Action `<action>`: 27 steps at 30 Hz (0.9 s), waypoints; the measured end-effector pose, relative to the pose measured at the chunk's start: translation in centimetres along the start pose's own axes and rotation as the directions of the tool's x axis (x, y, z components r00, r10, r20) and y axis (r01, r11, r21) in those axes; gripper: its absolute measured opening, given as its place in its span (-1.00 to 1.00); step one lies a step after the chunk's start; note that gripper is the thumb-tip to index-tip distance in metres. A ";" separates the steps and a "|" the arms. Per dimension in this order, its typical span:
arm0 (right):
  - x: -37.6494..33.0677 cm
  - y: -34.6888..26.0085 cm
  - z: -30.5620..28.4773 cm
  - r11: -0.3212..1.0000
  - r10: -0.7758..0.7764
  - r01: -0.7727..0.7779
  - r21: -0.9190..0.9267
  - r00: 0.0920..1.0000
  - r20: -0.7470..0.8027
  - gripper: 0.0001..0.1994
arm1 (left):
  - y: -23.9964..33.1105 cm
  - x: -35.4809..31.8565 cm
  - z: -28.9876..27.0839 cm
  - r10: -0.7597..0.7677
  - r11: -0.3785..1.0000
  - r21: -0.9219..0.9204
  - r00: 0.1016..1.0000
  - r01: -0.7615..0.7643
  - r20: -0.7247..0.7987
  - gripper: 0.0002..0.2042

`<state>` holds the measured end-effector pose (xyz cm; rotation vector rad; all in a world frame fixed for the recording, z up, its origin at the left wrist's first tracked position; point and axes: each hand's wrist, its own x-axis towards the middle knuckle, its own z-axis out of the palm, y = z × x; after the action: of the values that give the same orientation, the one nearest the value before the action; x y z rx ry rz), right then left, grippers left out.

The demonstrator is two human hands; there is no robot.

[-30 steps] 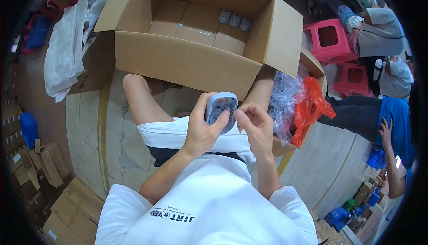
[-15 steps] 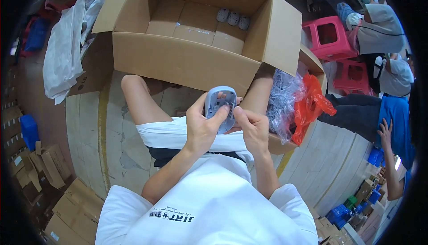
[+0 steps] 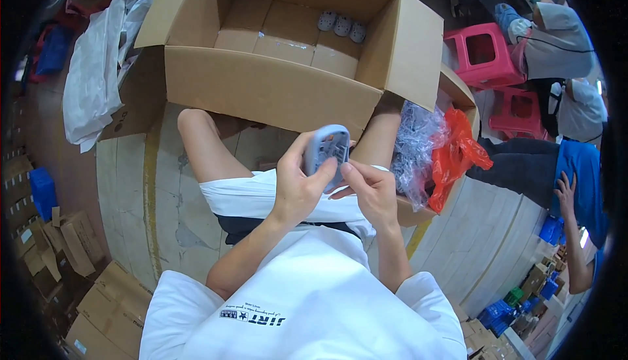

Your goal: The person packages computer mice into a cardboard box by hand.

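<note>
Pale tiled floor; left hand grips a hollow oval plastic shell.

1. Left hand: curled in a grip, left thumb slanting up and right.
2. Right hand: just right of it, fingers bent, right thumb toward the left hand.
3. Left forearm and right forearm: below the hands, converging upward.

Workshop, by its cartons, blue crates, pink stools
</note>
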<state>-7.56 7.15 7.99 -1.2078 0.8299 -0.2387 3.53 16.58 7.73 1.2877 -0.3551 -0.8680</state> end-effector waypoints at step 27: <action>0.3 0.2 -1.5 0.951 0.100 -0.154 0.269 0.974 0.205 -0.75 | -0.1 -0.2 -0.2 -0.025 0.975 -0.217 0.997 0.039 0.069 -0.43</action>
<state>-8.41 5.95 7.46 -0.8882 0.6785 -0.1291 3.50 16.80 7.65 1.0656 -0.2827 -0.9510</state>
